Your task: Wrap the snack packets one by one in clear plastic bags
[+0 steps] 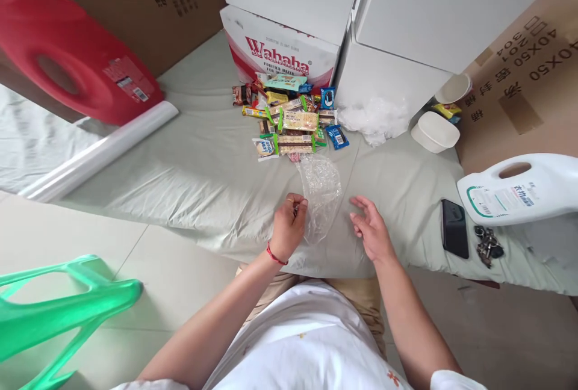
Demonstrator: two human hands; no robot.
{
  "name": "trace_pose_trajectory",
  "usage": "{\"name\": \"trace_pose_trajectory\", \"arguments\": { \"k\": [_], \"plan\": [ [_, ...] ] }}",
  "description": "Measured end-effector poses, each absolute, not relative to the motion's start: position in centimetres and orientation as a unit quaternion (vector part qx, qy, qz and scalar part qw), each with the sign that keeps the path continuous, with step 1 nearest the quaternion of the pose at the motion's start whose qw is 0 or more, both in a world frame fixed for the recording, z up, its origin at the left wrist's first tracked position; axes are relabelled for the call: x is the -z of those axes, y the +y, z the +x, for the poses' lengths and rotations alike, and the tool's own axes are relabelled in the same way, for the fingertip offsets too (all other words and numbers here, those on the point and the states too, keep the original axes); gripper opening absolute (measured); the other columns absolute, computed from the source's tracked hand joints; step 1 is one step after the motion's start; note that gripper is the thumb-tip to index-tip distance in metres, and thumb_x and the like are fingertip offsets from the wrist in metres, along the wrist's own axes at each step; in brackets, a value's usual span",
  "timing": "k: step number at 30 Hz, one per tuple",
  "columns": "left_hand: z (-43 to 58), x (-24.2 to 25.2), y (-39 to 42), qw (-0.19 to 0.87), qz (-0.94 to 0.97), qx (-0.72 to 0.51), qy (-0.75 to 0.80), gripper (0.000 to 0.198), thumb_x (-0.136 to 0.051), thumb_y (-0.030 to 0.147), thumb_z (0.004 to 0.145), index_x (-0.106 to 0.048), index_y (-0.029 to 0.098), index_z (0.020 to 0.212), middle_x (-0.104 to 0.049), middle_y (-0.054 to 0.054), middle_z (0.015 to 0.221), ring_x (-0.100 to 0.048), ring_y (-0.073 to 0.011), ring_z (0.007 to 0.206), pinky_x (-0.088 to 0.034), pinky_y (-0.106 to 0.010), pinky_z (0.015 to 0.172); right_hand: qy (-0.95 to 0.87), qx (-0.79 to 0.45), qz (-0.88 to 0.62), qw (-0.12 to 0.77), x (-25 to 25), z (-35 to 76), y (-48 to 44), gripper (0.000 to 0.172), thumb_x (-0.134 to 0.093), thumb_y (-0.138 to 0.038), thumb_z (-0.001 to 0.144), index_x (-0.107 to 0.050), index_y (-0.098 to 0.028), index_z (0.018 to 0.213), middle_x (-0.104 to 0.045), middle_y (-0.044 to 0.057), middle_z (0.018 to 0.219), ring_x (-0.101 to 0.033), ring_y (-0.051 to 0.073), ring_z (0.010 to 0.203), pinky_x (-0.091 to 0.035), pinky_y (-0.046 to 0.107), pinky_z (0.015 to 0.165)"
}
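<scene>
Pale cloth [203,155] bears clear plastic [322,188] between curled left hand [289,227], hold unclear, and half-spread, empty right hand [372,230].

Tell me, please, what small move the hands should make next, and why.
Probably the right hand should reach in and take the right edge of the clear plastic bag: that hand is open and empty, just beside the bag, while the left hand is curled at the bag's left edge, though what it grips is unclear.
</scene>
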State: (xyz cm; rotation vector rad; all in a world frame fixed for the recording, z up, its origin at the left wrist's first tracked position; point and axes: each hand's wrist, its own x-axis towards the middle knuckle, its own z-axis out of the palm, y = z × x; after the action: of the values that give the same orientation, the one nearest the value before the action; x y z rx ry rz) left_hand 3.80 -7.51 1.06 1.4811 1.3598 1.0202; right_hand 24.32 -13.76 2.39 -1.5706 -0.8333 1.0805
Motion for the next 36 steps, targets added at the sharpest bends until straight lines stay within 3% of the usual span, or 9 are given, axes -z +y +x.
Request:
{"name": "trace_pose_trajectory", "arguments": {
  "k": [3,8,14,18,22,26,29,33,36],
  "plan": [
    [3.5,-0.9,-8.2,0.429,0.6,-0.423,0.526,0.022,-0.048,0.04,0.098,-0.054,0.022,0.089,-0.046,0.006,0.061,-0.042,-0.0123,0.054,-0.032,-0.027,0.057,-0.301,-0.547,-0.612,0.486,-2.7,23.9,-10.8,0.073,-0.09,-0.045,0.066,-0.06,-0.031,0.131,-0.064,0.008,0.132,-0.043,0.005,0.057,-0.027,0.02,0.044],
    [1.7,-0.7,-7.5,0.454,0.502,-0.511,0.53,0.024,-0.054,0.045,0.096,-0.052,0.022,0.092,-0.049,0.005,0.064,-0.044,-0.0116,0.056,-0.036,-0.025,0.056,-0.306,-0.565,-0.62,0.451,-3.4,22.8,-7.9,0.056,-0.095,-0.052,0.052,-0.07,-0.018,0.088,-0.06,-0.002,0.066,-0.034,0.005,0.05,-0.017,0.019,0.042],
    [-4.3,-1.0,-8.1,0.447,0.4,-0.474,0.645,0.025,-0.062,0.044,0.09,-0.055,0.021,0.1,-0.06,-0.001,0.085,-0.052,-0.0125,0.064,-0.044,-0.024,0.056,-0.284,-0.513,-0.629,0.51,-3.4,24.1,-9.1,0.05,-0.093,-0.053,0.057,-0.067,-0.019,0.083,-0.056,-0.004,0.065,-0.029,0.004,0.048,-0.018,0.019,0.041],
    [-5.2,-4.3,-8.7,0.233,0.564,-0.469,0.639,0.035,-0.065,0.04,0.09,-0.059,0.021,0.118,-0.062,-0.012,0.119,-0.061,-0.0252,0.11,-0.055,-0.038,0.086,-0.354,-0.464,-0.635,0.505,-3.9,24.0,-10.6,0.035,-0.084,-0.051,0.075,-0.071,-0.02,0.086,-0.06,-0.002,0.07,-0.034,0.007,0.052,-0.023,0.021,0.043],
    [-1.4,-6.4,-6.8,0.201,0.716,-0.423,0.518,0.067,-0.075,0.047,0.083,-0.052,0.017,0.138,-0.056,-0.02,0.142,-0.049,-0.0351,0.138,-0.042,-0.052,0.113,-0.409,-0.43,-0.638,0.491,-5.1,23.3,-11.3,0.028,-0.08,-0.047,0.082,-0.073,-0.021,0.088,-0.062,-0.001,0.075,-0.041,0.009,0.058,-0.029,0.023,0.047],
    [1.9,-4.6,-3.9,0.391,0.714,-0.304,0.495,0.028,-0.066,0.042,0.085,-0.068,0.019,0.099,-0.072,-0.008,0.09,-0.067,-0.0249,0.088,-0.053,-0.036,0.078,-0.383,-0.438,-0.639,0.502,-5.9,23.5,-11.5,0.03,-0.082,-0.049,0.08,-0.072,-0.021,0.088,-0.062,-0.001,0.074,-0.038,0.008,0.053,-0.028,0.022,0.044],
    [2.1,-2.7,-3.1,0.503,0.617,-0.323,0.512,0.029,-0.054,0.046,0.091,-0.062,0.02,0.079,-0.051,0.003,0.057,-0.047,-0.0135,0.053,-0.036,-0.026,0.053,-0.301,-0.454,-0.647,0.533,-5.1,24.9,-12.4,0.038,-0.087,-0.051,0.07,-0.068,-0.02,0.084,-0.059,-0.003,0.069,-0.033,0.006,0.049,-0.023,0.02,0.041],
    [0.9,-1.5,-3.8,0.526,0.508,-0.39,0.559,0.031,-0.055,0.051,0.089,-0.056,0.022,0.079,-0.036,0.008,0.052,-0.03,-0.0102,0.046,-0.022,-0.025,0.047,-0.261,-0.46,-0.687,0.498,-3.4,27.7,-15.0,0.05,-0.088,-0.057,0.063,-0.065,-0.019,0.086,-0.059,-0.002,0.071,-0.037,0.007,0.05,-0.024,0.019,0.04],
    [0.6,-1.6,-4.7,0.5,0.522,-0.384,0.575,0.032,-0.055,0.051,0.089,-0.055,0.021,0.075,-0.033,0.008,0.053,-0.027,-0.0102,0.049,-0.021,-0.025,0.049,-0.379,-0.35,-0.722,0.461,-3.7,29.1,-16.5,0.051,-0.08,-0.06,0.076,-0.068,-0.02,0.106,-0.068,0.007,0.097,-0.057,0.015,0.071,-0.049,0.027,0.055]
  ]
}}
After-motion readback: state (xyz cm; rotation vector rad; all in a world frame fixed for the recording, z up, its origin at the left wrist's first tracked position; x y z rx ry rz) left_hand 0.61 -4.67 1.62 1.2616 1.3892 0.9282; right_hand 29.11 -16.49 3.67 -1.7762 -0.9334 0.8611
